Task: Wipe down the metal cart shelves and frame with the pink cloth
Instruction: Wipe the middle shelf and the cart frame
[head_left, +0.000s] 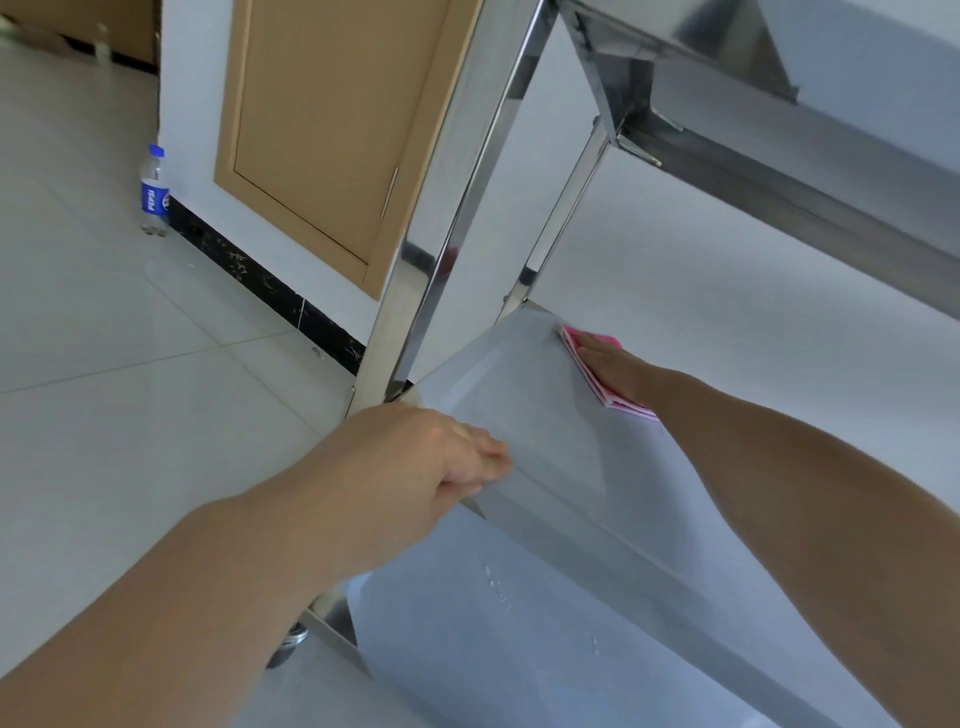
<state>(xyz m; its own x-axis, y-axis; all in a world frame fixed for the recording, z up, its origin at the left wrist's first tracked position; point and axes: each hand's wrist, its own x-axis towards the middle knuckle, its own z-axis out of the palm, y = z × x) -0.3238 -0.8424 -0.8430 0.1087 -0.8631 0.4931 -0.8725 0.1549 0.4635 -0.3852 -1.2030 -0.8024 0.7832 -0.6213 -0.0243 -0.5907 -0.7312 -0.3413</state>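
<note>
Pink cloth (597, 364) is lying flat on the middle shelf's (519, 415) far side; we are pressing it with our flat right hand (615, 364), while our left hand (415, 457) is gripping the near rim, steadying the cart.

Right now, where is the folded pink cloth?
In the head view, the folded pink cloth lies on the middle steel shelf near its far corner, flat under the right hand, right of the shiny upright post.

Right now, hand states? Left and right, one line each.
Left hand: grips the middle shelf front edge, fingers curled over it.
Right hand: open, flat, pressing the pink cloth on that shelf.
</note>
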